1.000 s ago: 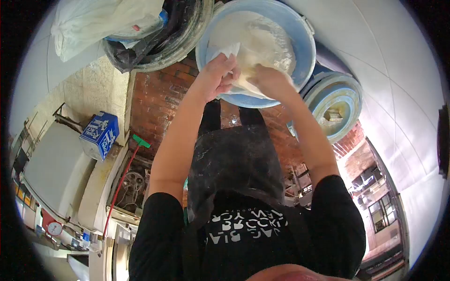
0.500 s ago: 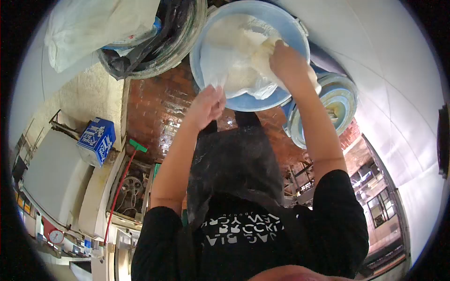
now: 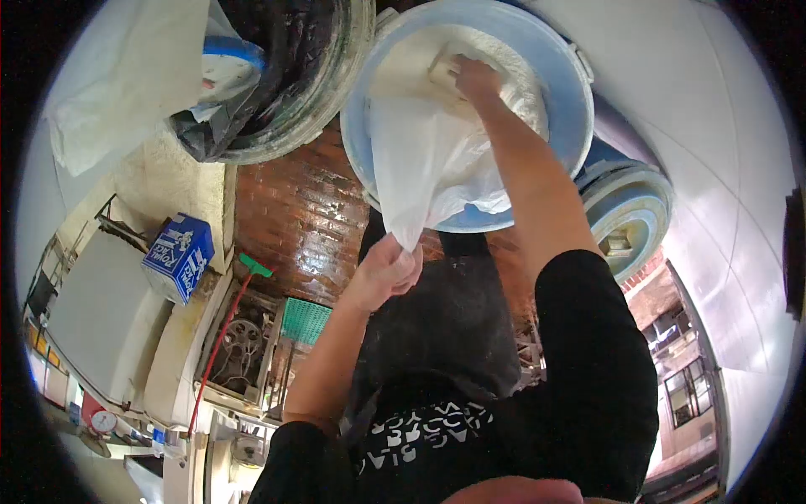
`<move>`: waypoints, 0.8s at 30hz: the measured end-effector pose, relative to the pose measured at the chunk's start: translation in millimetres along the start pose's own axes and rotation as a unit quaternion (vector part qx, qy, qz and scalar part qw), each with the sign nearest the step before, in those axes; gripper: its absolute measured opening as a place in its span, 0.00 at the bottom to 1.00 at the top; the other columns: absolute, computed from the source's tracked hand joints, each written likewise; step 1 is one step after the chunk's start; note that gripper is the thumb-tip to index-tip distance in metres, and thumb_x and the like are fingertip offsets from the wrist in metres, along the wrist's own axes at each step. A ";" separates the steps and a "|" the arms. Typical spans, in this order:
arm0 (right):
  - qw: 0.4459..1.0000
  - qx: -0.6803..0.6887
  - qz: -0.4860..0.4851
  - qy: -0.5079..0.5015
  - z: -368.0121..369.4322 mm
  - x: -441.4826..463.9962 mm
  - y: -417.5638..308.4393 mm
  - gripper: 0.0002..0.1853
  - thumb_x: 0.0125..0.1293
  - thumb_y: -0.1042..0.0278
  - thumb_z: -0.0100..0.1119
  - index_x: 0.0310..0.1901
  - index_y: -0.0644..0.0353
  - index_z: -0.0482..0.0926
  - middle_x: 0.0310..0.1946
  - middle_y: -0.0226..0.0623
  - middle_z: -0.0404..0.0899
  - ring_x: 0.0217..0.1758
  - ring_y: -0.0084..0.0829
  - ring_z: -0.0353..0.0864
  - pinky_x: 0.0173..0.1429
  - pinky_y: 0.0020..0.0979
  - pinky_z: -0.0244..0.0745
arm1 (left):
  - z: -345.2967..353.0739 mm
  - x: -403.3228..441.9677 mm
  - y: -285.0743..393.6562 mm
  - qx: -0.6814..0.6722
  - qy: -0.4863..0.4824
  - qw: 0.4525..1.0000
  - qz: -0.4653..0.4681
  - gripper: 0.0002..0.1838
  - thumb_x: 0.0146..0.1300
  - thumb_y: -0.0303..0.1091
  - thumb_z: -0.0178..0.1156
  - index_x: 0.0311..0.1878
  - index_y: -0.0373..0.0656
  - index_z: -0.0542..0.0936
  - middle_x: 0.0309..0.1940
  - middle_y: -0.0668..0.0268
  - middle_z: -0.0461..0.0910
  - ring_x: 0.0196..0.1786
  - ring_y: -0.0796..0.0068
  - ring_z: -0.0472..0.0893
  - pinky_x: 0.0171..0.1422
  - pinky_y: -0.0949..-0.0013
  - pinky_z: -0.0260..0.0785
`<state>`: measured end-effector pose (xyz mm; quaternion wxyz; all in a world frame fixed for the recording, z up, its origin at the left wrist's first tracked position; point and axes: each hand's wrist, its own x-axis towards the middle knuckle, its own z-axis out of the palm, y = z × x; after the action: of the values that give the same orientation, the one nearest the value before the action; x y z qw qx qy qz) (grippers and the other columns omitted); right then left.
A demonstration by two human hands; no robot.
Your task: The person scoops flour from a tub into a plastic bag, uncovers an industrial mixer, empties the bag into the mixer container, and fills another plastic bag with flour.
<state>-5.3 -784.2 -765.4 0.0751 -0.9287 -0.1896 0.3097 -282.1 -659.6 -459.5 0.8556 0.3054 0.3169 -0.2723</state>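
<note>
Much white powder (image 3: 512, 57) is left inside the round light-blue plastic tub (image 3: 578, 109); work judged midway. Translucent white plastic sheet (image 3: 409, 155), draped across near rim, is pinched by left hand (image 3: 389, 270); pale scoop-like tool (image 3: 440, 70) seemingly gripped by right hand (image 3: 478, 79).

Workshop, trade unclear: wet brick-paved floor (image 3: 294, 223), spoked pulley wheel (image 3: 242, 343), big blue tub (image 3: 572, 109) of white powder (image 3: 522, 77), red-cased dial scale (image 3: 103, 421).
</note>
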 end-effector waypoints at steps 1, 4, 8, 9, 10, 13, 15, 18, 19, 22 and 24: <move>1.000 0.001 -0.008 0.000 -5.8 -10.6 9.2 0.24 0.64 0.46 0.58 0.60 0.44 0.75 0.50 0.39 0.82 0.51 0.43 0.82 0.52 0.43 0.77 | -0.2 -1.3 1.3 -0.018 0.008 1.000 0.000 0.37 0.62 0.62 0.59 0.64 0.43 0.65 0.22 0.74 0.65 0.18 0.87 0.58 0.19 0.80 0.49; 0.998 0.018 -0.040 0.039 -32.7 -40.7 33.2 0.26 0.63 0.47 0.60 0.60 0.49 0.75 0.49 0.43 0.82 0.49 0.46 0.82 0.52 0.43 0.77 | 9.8 3.4 17.0 -0.059 0.048 0.997 0.028 0.31 0.63 0.60 0.59 0.57 0.45 0.69 0.24 0.73 0.67 0.18 0.87 0.59 0.20 0.80 0.50; 0.991 0.084 -0.021 0.100 -67.1 -113.9 45.3 0.24 0.62 0.53 0.63 0.55 0.57 0.76 0.46 0.48 0.81 0.44 0.50 0.82 0.49 0.44 0.77 | 5.1 19.7 40.0 -0.143 0.098 0.984 0.035 0.21 0.66 0.56 0.57 0.48 0.49 0.71 0.26 0.73 0.71 0.18 0.86 0.59 0.20 0.80 0.49; 0.989 0.104 -0.004 0.101 -84.6 -136.7 39.7 0.23 0.61 0.55 0.64 0.54 0.59 0.76 0.45 0.50 0.81 0.42 0.51 0.82 0.48 0.44 0.77 | 8.6 26.1 50.6 -0.165 0.120 0.978 0.035 0.19 0.67 0.55 0.56 0.46 0.49 0.71 0.26 0.72 0.71 0.18 0.86 0.59 0.20 0.80 0.49; 0.985 0.126 -0.026 0.113 -98.7 -155.6 38.9 0.22 0.60 0.55 0.65 0.52 0.60 0.77 0.43 0.51 0.81 0.41 0.52 0.82 0.47 0.44 0.77 | 12.3 33.3 65.0 -0.186 0.142 0.972 0.036 0.18 0.68 0.54 0.55 0.45 0.49 0.71 0.26 0.72 0.71 0.18 0.85 0.59 0.20 0.79 0.49; 0.978 0.164 -0.067 0.115 -143.2 -213.6 39.7 0.20 0.58 0.57 0.68 0.47 0.61 0.78 0.40 0.53 0.81 0.40 0.54 0.82 0.45 0.44 0.77 | -5.4 59.8 86.6 -0.176 0.094 0.978 0.053 0.17 0.69 0.54 0.54 0.50 0.52 0.72 0.28 0.71 0.74 0.18 0.85 0.59 0.21 0.80 0.51; 0.983 0.157 -0.058 0.074 -184.0 -247.0 29.9 0.20 0.57 0.58 0.69 0.46 0.61 0.77 0.38 0.53 0.81 0.41 0.53 0.81 0.44 0.44 0.76 | -14.1 72.5 99.1 -0.145 0.064 0.985 0.061 0.19 0.68 0.55 0.55 0.52 0.53 0.73 0.29 0.71 0.75 0.19 0.85 0.61 0.21 0.81 0.52; 0.985 0.149 -0.088 -0.005 -234.5 -279.7 6.8 0.22 0.56 0.55 0.69 0.47 0.60 0.77 0.39 0.51 0.81 0.42 0.52 0.81 0.46 0.44 0.76 | -10.0 83.2 110.5 -0.114 0.058 0.991 0.049 0.20 0.65 0.56 0.59 0.50 0.53 0.74 0.29 0.71 0.75 0.21 0.85 0.64 0.22 0.81 0.53; 0.993 0.070 -0.098 -0.018 -237.4 -283.4 -0.7 0.22 0.60 0.52 0.64 0.49 0.60 0.77 0.41 0.47 0.82 0.44 0.50 0.81 0.48 0.44 0.76 | -11.1 85.7 111.9 -0.108 0.043 0.993 0.036 0.21 0.64 0.57 0.60 0.49 0.52 0.74 0.29 0.71 0.75 0.21 0.86 0.65 0.22 0.81 0.53; 0.986 0.017 -0.168 -0.016 -233.6 -274.2 -54.8 0.22 0.65 0.50 0.56 0.49 0.63 0.77 0.45 0.45 0.82 0.46 0.50 0.81 0.50 0.45 0.76 | -15.2 82.5 108.5 -0.085 0.003 0.996 0.013 0.22 0.63 0.59 0.61 0.48 0.52 0.75 0.30 0.72 0.75 0.23 0.86 0.67 0.22 0.82 0.54; 0.961 -0.021 -0.273 0.037 -139.7 -234.0 -57.2 0.20 0.67 0.57 0.51 0.47 0.68 0.77 0.43 0.47 0.82 0.46 0.47 0.82 0.47 0.43 0.78 | -11.9 74.8 106.9 -0.077 -0.003 0.997 0.008 0.22 0.65 0.59 0.58 0.47 0.51 0.74 0.27 0.72 0.73 0.22 0.86 0.65 0.20 0.81 0.52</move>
<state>-110.8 -828.1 -511.4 0.1446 -0.8536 -0.4395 0.2392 -167.4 -600.6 -482.4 0.8796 0.2403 0.3323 -0.2410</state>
